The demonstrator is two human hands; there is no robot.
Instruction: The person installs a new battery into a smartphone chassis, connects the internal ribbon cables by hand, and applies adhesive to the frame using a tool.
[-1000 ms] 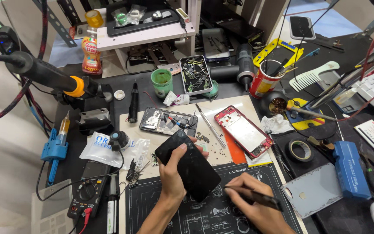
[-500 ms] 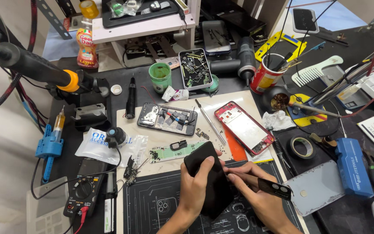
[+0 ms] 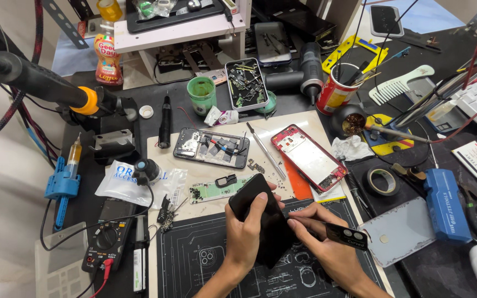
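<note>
On a cluttered repair bench, a black work mat [image 3: 194, 265] lies under both hands. The left hand [image 3: 245, 234] grips a black phone [image 3: 265, 218] tilted above the mat, while the right hand [image 3: 324, 243] pinches a dark tool [image 3: 338, 234] against the phone's edge. Just beyond lie a green circuit board [image 3: 216, 190], an opened phone [image 3: 211, 147] and a red phone frame [image 3: 307, 157].
</note>
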